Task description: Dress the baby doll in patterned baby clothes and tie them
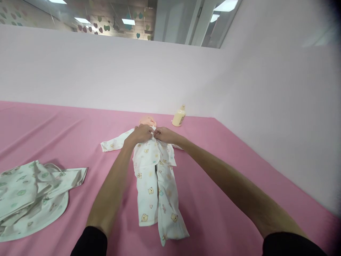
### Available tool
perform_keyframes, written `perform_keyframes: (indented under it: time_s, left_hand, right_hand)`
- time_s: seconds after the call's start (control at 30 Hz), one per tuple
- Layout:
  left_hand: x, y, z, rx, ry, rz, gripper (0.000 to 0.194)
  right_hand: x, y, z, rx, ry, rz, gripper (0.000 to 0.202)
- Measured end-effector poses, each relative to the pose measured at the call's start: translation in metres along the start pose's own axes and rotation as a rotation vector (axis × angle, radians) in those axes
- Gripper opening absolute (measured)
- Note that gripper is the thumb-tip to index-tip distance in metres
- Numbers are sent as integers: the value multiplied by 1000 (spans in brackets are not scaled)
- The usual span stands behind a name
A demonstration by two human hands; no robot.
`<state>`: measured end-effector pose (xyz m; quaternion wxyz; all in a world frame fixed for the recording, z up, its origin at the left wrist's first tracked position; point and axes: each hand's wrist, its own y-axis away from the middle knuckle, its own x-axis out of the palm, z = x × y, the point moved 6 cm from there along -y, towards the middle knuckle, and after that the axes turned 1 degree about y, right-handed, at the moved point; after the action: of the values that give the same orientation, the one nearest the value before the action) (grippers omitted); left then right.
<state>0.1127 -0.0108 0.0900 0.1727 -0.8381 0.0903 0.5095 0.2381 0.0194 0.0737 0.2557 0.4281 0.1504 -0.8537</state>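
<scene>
Work is found at the upper front of a white printed top [146, 153] on a doll [147, 121], which lies on its back on the pink-covered table [221, 224], head toward the far wall [112, 74] and legs toward the wearer. The left hand [144, 133] and the right hand [165, 134] meet just below the doll's head, close beside each other. The fingers of each are drawn in narrow and appear to pinch the top's front edges near the neckline; the exact grip, and any tie or snap between them, is too small to make out. As to what is done: the top is on the body, one sleeve [114, 143] lies stretched out to the side, and the other is largely hidden by the right forearm. Matching trousers [147, 199] are laid along the legs, their upper part covered by the hem of the top; no feet show at the cuffs. As to what is outstanding: the front panels overlap but part toward the hem, so the closure is judged incomplete, with the neckline in hand and the lower front not yet secured. Whether the fastening is being made or undone cannot be settled from this view. A pump bottle [178, 116] stands upright near the doll's head, untouched. A heap of green-printed cloth [21, 199] lies at the left, well apart from both hands.
</scene>
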Motion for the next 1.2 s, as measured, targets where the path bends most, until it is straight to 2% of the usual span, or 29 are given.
perform_keyframes:
  time_s: [0.1,0.17,0.27,0.33,0.4,0.53,0.67,0.77,0.87,0.97,1.03,1.13,1.2]
  left_hand:
    - [-9,3,1,-13,-10,-48,23]
    - [-14,5,6,-59,-22,-58,19]
    - [-16,10,11,-125,-25,-22,15]
    - [-15,13,9,-143,-26,41,15]
    - [-13,16,3,-142,-24,110,15]
    - [-13,20,-6,-137,-36,169,16]
    - [-13,23,-11,-107,-21,191,18]
    - [-11,25,-13,-111,-27,200,16]
    - [-8,26,-19,-122,-61,207,12]
    - [-6,28,-28,-69,-97,209,6]
    - [-5,29,-31,-43,-109,204,13]
    - [-5,31,-32,-38,-111,198,15]
    - [-5,32,-31,-34,-116,195,8]
  right_hand:
    - [-7,4,2,35,119,-152,21]
    - [-14,10,2,119,157,-267,21]
    - [-19,26,6,225,102,-355,13]
    - [-16,35,13,246,50,-331,25]
    - [-10,40,21,245,64,-251,31]
    - [1,42,29,207,167,-89,14]
    - [1,42,31,191,255,-27,15]
    - [2,42,37,147,422,16,12]
    - [7,40,46,96,624,45,3]
    - [16,39,53,63,756,43,9]
    - [21,38,57,30,821,26,13]
    - [19,38,57,21,824,-2,10]
    - [10,40,54,47,702,-6,15]
